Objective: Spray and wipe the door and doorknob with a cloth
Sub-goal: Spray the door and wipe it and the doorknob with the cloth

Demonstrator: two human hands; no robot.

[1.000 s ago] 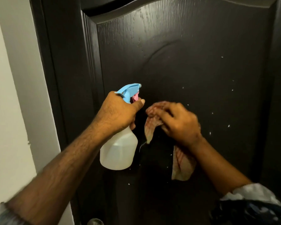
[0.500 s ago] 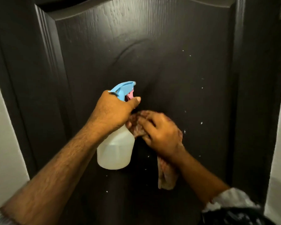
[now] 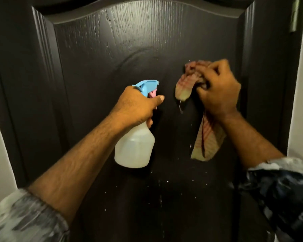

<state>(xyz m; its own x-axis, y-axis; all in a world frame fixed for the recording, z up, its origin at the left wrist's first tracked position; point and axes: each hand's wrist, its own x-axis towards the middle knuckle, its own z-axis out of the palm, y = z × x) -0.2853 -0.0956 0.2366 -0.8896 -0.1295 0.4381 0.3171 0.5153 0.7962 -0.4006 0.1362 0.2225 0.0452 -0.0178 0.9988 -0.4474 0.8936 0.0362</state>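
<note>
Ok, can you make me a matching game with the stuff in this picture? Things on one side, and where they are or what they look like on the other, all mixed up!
Things:
1. spray bottle
2. cloth
3. door
4. droplets

Descriptions:
A. dark brown, with a wood-grain arched panel
B. bunched in the right hand, one end hanging down
C. small white specks low on the panel
D. whitish with a blue top, held in the left hand

Right pairs: 1-D, 2-B, 3-A, 4-C
</note>
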